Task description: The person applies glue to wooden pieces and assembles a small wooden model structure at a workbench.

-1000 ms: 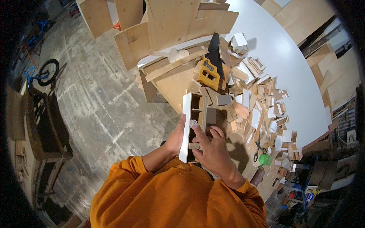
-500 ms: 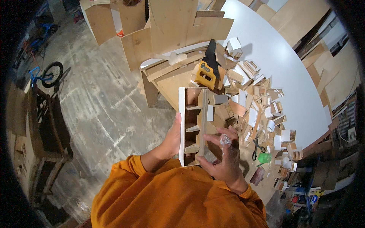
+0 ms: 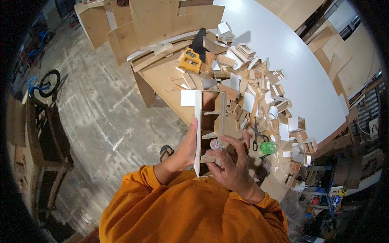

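Observation:
My left hand [image 3: 187, 145] grips a narrow wooden box [image 3: 199, 109] along its white left side. The box is open toward me, and short wooden dividers split it into several compartments. At its lower end, thumb and a finger of my right hand [image 3: 235, 164] pinch around a small wooden divider [image 3: 208, 158]; the other fingers stick out past the right wall. A crumpled whitish covering or smear [image 3: 216, 144] sits on one finger of that hand. Part of the box's lower right wall is hidden behind the right hand.
Beyond the box, a worktable [image 3: 162, 83] carries a handsaw with yellow handle [image 3: 190, 61], many wood offcuts, black scissors [image 3: 258, 137], a green container [image 3: 268, 148] and a small white house model [image 3: 225, 32]. On the floor lies a sandal [image 3: 166, 152]; a blue bicycle [image 3: 40, 86] stands left.
My right hand has moved from outside the box's right wall inward onto the lower divider. The view has shifted, so the table items appear farther left. My left hand keeps its hold.

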{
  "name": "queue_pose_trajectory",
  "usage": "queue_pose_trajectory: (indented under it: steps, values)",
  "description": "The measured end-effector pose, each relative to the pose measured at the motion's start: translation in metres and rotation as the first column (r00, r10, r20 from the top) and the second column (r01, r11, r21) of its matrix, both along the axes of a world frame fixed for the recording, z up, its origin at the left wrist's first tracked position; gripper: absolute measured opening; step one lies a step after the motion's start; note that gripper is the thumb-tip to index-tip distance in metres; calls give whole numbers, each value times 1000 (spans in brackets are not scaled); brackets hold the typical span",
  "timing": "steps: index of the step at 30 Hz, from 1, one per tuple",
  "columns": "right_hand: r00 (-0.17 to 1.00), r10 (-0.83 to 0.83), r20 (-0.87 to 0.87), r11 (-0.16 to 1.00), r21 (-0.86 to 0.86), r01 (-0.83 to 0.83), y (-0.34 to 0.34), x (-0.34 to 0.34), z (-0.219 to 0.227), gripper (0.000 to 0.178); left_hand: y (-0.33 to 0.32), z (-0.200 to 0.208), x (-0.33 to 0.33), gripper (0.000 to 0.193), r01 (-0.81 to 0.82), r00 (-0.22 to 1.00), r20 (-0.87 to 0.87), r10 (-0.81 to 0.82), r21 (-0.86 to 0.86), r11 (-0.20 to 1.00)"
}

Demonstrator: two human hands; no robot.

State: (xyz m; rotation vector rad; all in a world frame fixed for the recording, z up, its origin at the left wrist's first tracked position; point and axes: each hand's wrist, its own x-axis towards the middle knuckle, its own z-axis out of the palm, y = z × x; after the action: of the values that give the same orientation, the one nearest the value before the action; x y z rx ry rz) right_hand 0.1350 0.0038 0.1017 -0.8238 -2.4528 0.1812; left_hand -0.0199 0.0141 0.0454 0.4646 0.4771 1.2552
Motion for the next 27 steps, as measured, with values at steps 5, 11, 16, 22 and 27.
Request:
queue_pose_trajectory:
  steps: [5, 11, 16, 22, 27]
  values:
    - [999, -5, 45, 1000, -13, 6, -9, 35, 0, 70, -8, 1, 33, 71, 46, 999, -9, -47, -35, 998]
    - [1000, -1, 14, 1000, 20, 1, -14, 64, 4, 74, -8, -9, 72, 72, 27, 996, 86, -21, -71, 997]
    - [999, -9, -52, 1000, -4, 9, -12, 84, -3, 74, 0, -11, 89, 72, -3, 999, 35, 3, -16, 1000]
    - [908, -219, -356, 922, -380, 73, -7, 94, -14, 75, 11, -11, 97, 69, 69, 989, 136, -57, -85, 994]
    - [586, -476, -655, 702, -685, -195, 12, 112, -42, 79, 39, -81, 86, 64, 55, 994, -89, -68, -146, 988]
